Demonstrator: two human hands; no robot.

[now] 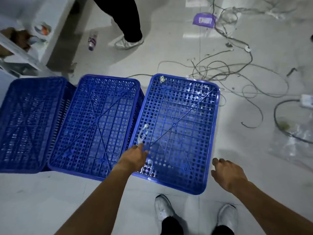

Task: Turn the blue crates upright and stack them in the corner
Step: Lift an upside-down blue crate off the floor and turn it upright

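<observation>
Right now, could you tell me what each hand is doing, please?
Left hand: open, empty, fingers reaching over the right-hand crate toward clear plastic scrap.
Right hand: loosely open, empty, beside that crate.

The leftmost blue crate [25, 122] runs off the left edge, and the shelf clutter [25, 38] is blurred.

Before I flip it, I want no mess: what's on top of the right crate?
Clear plastic scraps and a crumpled bit lie on the right crate. The left hand covers part.
</observation>
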